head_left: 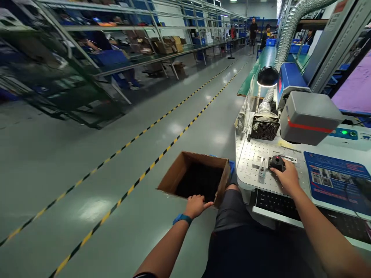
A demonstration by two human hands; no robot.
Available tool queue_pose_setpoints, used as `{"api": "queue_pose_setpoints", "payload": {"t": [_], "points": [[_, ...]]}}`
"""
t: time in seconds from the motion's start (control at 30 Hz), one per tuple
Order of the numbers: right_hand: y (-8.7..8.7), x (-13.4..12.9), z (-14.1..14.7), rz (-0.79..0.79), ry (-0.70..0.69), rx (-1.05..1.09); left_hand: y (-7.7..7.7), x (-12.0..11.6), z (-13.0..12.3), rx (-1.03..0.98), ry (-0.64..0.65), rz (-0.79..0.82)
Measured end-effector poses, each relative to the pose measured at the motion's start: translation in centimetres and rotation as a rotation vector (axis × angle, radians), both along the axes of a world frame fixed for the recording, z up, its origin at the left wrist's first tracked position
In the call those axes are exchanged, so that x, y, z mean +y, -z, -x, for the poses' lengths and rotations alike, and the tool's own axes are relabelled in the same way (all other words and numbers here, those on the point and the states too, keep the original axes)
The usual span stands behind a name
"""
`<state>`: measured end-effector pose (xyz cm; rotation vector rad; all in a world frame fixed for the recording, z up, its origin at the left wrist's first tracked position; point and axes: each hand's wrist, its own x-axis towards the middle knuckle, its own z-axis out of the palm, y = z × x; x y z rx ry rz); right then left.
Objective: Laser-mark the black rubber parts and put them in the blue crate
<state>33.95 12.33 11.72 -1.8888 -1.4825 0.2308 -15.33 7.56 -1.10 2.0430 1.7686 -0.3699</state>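
My right hand (286, 175) grips a round black part (277, 163) on the perforated metal plate (246, 154), under the grey machine head (311, 116). A small red light spot shows on the part's top. Beside it on the left stands a small metal clamp (262, 170). My left hand (197, 205) rests at the near edge of an open cardboard box (171, 173), its fingers over the rim and the thumb stretched to the right. Dark contents (199, 179) lie inside the box; single pieces cannot be made out.
A fan (265, 128) and a lit lamp (267, 76) stand behind the plate. Right of it lies a blue mat (339, 177), with a keyboard (275, 202) below. Long shelving (127, 27) lines the left; people (253, 31) are far back.
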Motion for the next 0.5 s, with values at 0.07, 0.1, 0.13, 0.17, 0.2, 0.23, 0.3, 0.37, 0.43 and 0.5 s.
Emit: {"api": "queue_pose_setpoints", "payload": {"t": [0.07, 0.1, 0.13, 0.17, 0.2, 0.23, 0.3, 0.37, 0.43, 0.5], "points": [[-0.1, -0.4, -0.1, 0.022, 0.026, 0.004, 0.0, -0.3, 0.9, 0.014, -0.005, -0.011], [-0.4, -0.7, -0.1, 0.03, 0.038, 0.007, 0.0, -0.4, 1.1, 0.019, -0.005, -0.015], [-0.7, -1.2, -0.2, 0.033, 0.049, 0.012, 0.1, -0.4, 1.2, 0.022, -0.002, -0.019], [-1.0, -1.9, -0.4, 0.026, 0.059, 0.019, 0.1, -0.4, 1.1, 0.025, 0.002, -0.023], [-1.4, -2.8, -0.6, 0.006, 0.068, 0.029, 0.2, -0.4, 0.8, 0.027, 0.008, -0.026], [-1.8, -4.0, -0.7, -0.026, 0.073, 0.036, 0.4, -0.3, 0.4, 0.03, 0.013, -0.03], [-2.4, -6.9, -1.0, -0.11, 0.069, 0.036, 0.7, 0.0, -0.6, 0.037, 0.023, -0.039], [-2.4, -10.3, -0.9, -0.164, 0.031, 0.015, 1.0, 0.4, -1.6, 0.041, 0.032, -0.05], [-1.8, -13.8, -0.4, -0.14, -0.034, -0.01, 1.2, 0.8, -2.2, 0.039, 0.046, -0.056], [-0.8, -16.7, 0.3, -0.072, -0.102, -0.03, 1.3, 1.1, -2.4, 0.024, 0.044, -0.042]]}}
